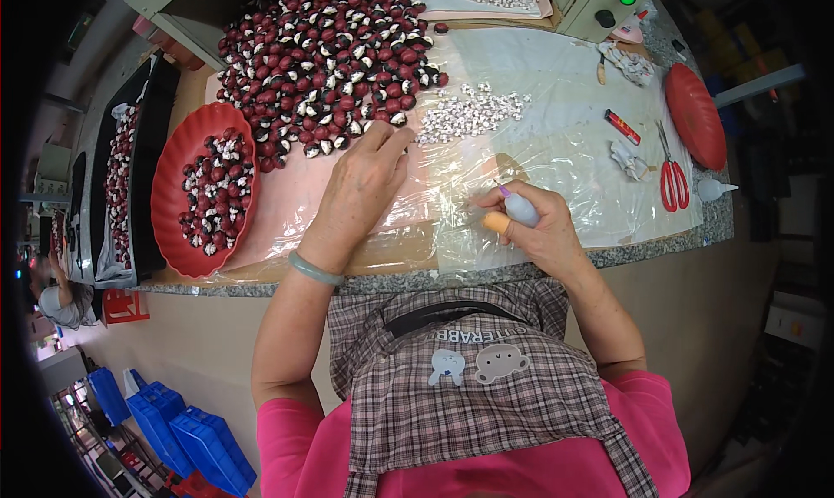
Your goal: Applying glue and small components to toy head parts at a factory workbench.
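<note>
- two bare hands work over a table covered in clear plastic sheet (556, 142).
- left hand (365, 181) lies palm down, fingers loosely spread and holding nothing, fingertips touching the near edge of a large heap of dark red and white pieces (330, 59).
- right hand (534, 224) is closed around a small grey squeeze bottle (519, 208), its thin nozzle pointing up-left.
- a small pile of white pieces (469, 116) sits between the hands, just beyond them.
- a red tray (169, 172) with more pieces lies left of the left hand.
- red scissors (671, 175) lie well right.
</note>
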`<state>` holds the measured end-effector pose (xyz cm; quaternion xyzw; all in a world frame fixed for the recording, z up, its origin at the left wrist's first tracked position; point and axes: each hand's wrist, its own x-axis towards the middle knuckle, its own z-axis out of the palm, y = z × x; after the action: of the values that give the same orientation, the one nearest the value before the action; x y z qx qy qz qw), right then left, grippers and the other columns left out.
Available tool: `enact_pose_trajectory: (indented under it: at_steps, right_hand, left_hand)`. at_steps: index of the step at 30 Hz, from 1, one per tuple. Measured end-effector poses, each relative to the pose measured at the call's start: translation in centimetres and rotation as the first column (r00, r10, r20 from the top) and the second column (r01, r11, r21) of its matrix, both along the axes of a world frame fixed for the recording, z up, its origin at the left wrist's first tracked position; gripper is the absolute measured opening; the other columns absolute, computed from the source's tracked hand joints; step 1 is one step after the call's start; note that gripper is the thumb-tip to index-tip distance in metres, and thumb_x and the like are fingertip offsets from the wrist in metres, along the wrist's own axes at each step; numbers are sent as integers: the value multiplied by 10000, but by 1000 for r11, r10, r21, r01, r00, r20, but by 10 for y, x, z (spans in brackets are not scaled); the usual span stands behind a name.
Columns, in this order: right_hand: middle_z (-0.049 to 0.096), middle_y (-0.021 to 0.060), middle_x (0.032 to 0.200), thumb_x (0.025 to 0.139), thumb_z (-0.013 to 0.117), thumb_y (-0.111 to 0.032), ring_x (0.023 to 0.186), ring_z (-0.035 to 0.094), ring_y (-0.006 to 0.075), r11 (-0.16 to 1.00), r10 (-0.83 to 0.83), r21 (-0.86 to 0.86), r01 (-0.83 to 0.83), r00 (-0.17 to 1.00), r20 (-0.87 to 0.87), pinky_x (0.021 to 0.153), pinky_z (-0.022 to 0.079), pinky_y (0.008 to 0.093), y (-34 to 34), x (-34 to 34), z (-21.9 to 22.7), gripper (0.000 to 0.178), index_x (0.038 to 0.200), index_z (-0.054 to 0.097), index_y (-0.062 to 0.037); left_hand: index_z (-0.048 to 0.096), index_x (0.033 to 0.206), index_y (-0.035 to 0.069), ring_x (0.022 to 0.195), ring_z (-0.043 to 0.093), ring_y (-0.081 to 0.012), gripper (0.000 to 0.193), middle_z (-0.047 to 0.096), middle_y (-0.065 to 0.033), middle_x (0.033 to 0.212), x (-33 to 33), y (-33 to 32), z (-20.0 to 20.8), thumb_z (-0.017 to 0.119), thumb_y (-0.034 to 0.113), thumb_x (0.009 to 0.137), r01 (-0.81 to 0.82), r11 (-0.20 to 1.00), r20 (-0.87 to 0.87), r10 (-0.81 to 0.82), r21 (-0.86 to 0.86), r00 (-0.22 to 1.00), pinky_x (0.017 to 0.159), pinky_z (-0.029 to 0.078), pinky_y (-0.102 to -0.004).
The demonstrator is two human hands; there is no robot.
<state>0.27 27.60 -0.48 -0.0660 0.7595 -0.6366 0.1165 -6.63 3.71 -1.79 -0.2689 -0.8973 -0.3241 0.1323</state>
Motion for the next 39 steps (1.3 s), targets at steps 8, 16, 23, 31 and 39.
enact_pose_trajectory:
  at_steps: [8, 16, 23, 31, 39]
  right_hand:
    - [581, 54, 928, 886, 578, -70, 707, 549, 74, 959, -8, -279, 57, 985, 171, 556, 439, 210, 11, -1, 3, 241, 1113, 496, -57]
    - [564, 122, 1009, 899, 594, -105, 676, 598, 122, 934, -56, -348, 76, 996, 67, 507, 477, 209, 13, -4, 2, 231, 1096, 552, 7]
    - [634, 72, 844, 845, 661, -51, 602, 584, 85, 861, -223, -449, 241, 970, 94, 455, 433, 185, 8, -1, 6, 301, 1115, 543, 14]
    - [621, 79, 933, 868, 659, -110, 640, 570, 80, 950, -253, -217, 225, 962, -107, 509, 427, 187, -2, 9, 27, 414, 1233, 504, 7]
    - [625, 98, 927, 900, 630, -191, 647, 559, 90, 986, -160, -18, 166, 910, -383, 549, 427, 194, 1, 13, 27, 452, 1276, 485, 13]
  left_hand:
    - [546, 960, 17, 665, 511, -113, 105, 559, -43, 810, 23, -4, -2, 597, 83, 897, -294, 748, 602, -173, 596, 779, 530, 401, -228]
    - [593, 1099, 8, 592, 384, -27, 213, 578, -21, 825, 63, 11, 8, 565, 152, 945, -548, 305, 594, -639, 779, 489, 481, 270, -148]
    - [602, 1134, -27, 596, 378, -28, 354, 566, -11, 822, 74, 17, 11, 495, 273, 981, -556, 344, 615, -662, 757, 428, 498, 269, -155]
    - [600, 1162, 15, 632, 381, -16, 259, 552, 19, 828, 80, 17, 11, 560, 148, 943, -468, 460, 655, -573, 755, 493, 521, 282, -152]
    - [634, 1100, 37, 653, 386, 5, 211, 492, 69, 805, 80, 17, 12, 618, 65, 892, -475, 521, 705, -498, 709, 505, 534, 287, -139]
